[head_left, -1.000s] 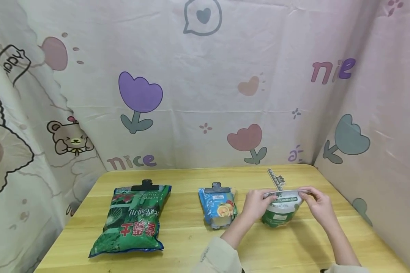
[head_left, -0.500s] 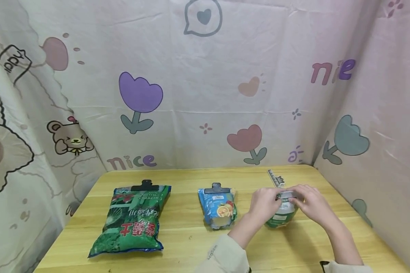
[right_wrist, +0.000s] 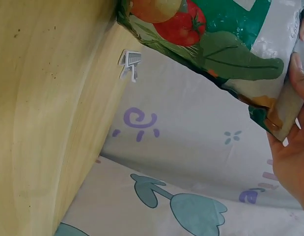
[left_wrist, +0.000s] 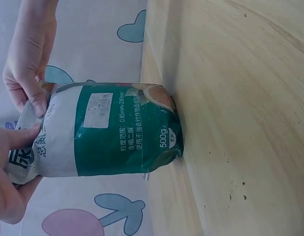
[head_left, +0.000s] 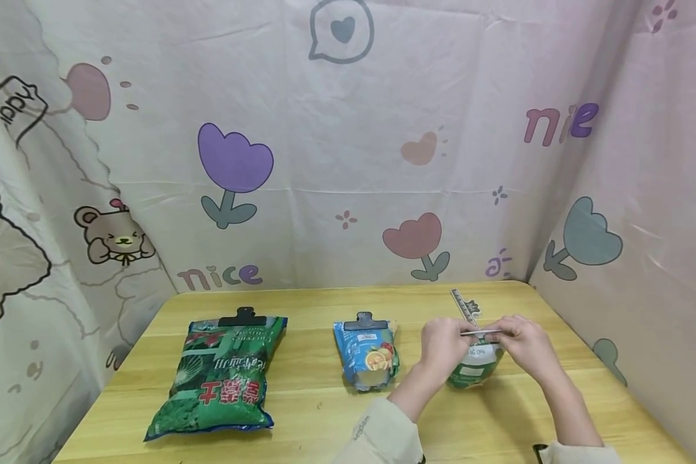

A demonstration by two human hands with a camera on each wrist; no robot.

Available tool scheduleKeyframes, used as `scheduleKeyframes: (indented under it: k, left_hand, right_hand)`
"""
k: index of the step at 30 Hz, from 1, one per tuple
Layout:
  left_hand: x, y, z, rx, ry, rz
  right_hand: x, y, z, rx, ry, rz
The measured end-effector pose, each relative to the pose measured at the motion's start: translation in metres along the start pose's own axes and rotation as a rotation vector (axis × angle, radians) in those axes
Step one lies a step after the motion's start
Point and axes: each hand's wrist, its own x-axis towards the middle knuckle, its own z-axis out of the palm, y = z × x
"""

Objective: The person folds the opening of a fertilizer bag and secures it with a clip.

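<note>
A green and white plastic bag marked 500g (head_left: 474, 372) stands upright on the right part of the table. My left hand (head_left: 445, 348) pinches one side of its top, thumb in front, as the left wrist view shows. Opposite it, my right hand (head_left: 524, 345) pinches the other side between thumb and fingers. The bag's top edge is folded over between both hands. Printed vegetables, including a tomato (right_wrist: 181, 24), show on the bag in the right wrist view. Behind the bag lies a pale bag clip (head_left: 466, 308), apart from both hands.
To the left stands a small blue bag (head_left: 367, 357) with a dark clip (head_left: 365, 321) across its top. Farther left lies a large green bag (head_left: 220, 374), also closed with a dark clip (head_left: 243, 316). A patterned cloth (head_left: 325, 129) hangs behind the wooden table (head_left: 313, 425).
Both hands have come closer together along the bag's top, and the wide flat top edge has been folded over. The other bags and the loose clip stay put.
</note>
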Motion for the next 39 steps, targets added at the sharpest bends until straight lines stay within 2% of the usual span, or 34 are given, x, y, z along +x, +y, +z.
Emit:
scheduleKeyframes:
  k: [5,10,15,18,24,31,34,39]
  left_hand:
    - [-0.001,0.002,0.0,0.006,-0.009,-0.019]
    - [0.0,-0.001,0.001,0.003,-0.038,-0.007]
    - [-0.002,-0.009,0.002,-0.194,-0.114,-0.066]
    - [-0.003,-0.011,0.003,-0.275,-0.115,-0.092]
    - [-0.003,-0.011,0.003,-0.297,-0.059,-0.078]
    - [-0.005,-0.009,0.001,-0.307,-0.046,-0.112]
    - [-0.005,-0.01,0.002,-0.301,-0.056,-0.107]
    - [-0.004,-0.015,0.002,-0.283,-0.091,-0.067]
  right_hand:
    - [-0.002,-0.001,0.002,-0.022,0.032,-0.003]
    - [-0.006,0.003,0.002,0.002,0.023,0.041]
    - [-0.014,0.01,0.002,0.054,0.017,0.054]
    - [-0.017,0.014,0.002,0.084,0.012,0.046]
    - [-0.015,0.013,0.004,0.079,0.037,0.061]
    - [-0.014,0.01,0.006,0.112,0.095,0.047]
    - [-0.015,0.011,0.005,0.098,0.08,0.029]
    - [-0.016,0.012,0.002,0.096,0.004,0.024]
